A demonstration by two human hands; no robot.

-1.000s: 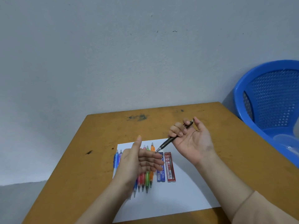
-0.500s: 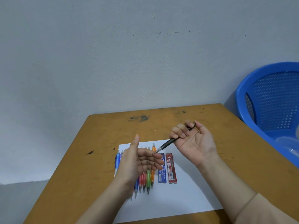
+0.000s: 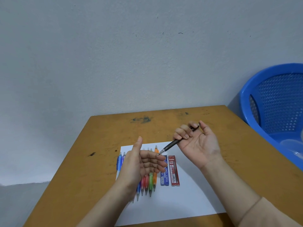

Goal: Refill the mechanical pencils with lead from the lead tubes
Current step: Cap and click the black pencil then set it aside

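My right hand [image 3: 196,141] grips a black mechanical pencil [image 3: 170,145], thumb at its rear end, tip pointing down-left. The tip meets the index finger of my left hand [image 3: 144,163], which is held palm-up with straight fingers and holds nothing. Under my left hand, several coloured mechanical pencils [image 3: 150,182] lie side by side on a white paper sheet [image 3: 188,202]; my left hand hides their middles. To their right lie a blue lead tube [image 3: 164,176] and a red lead tube [image 3: 174,171], flat on the sheet.
The sheet rests on a small wooden table [image 3: 78,185] against a grey wall. A blue plastic basket chair [image 3: 278,102] stands off the table's right edge.
Both hands have stayed almost in place. The pencil tip has closed in on my left index finger.
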